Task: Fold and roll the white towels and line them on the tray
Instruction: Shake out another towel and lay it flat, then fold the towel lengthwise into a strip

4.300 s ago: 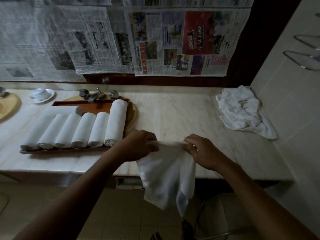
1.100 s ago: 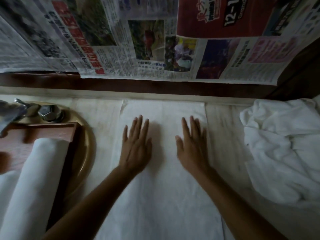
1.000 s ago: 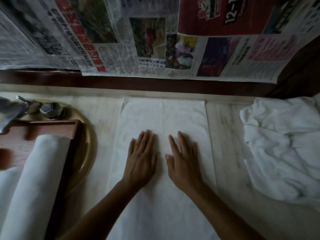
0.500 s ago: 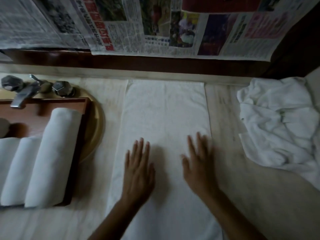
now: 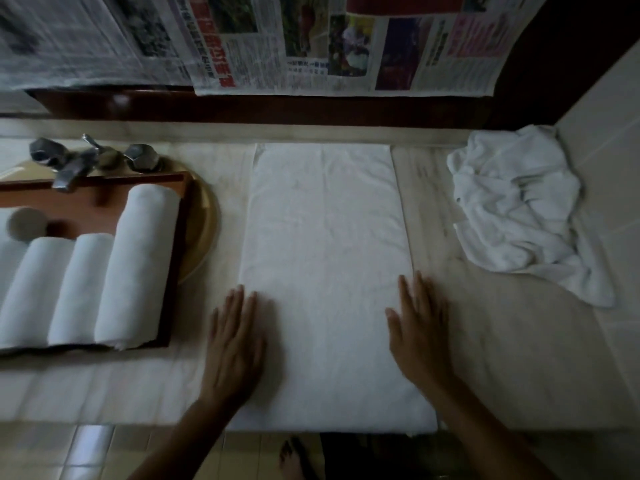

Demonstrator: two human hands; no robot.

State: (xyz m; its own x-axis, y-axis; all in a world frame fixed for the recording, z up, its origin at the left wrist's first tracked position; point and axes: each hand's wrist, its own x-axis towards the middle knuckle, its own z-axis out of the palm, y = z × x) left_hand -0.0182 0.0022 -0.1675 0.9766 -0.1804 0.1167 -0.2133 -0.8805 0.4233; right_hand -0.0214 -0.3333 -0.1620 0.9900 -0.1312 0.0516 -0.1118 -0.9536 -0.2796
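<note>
Several rolls [image 5: 136,268] line the tray [image 5: 180,237]; left hand [image 5: 235,344] and right hand [image 5: 420,334], fingers flat, press a folded towel [image 5: 325,271] still unrolled; a crumpled pile [image 5: 516,209] waits.

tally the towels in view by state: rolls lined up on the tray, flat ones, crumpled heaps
rolls lined on the tray: 4, the leftmost cut off by the frame
flat towel: 1
crumpled heap: 1
total: 6

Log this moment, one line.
left hand flat on folded towel left edge; right hand flat on right edge; tray holds rolled towels; rolling not started
</note>
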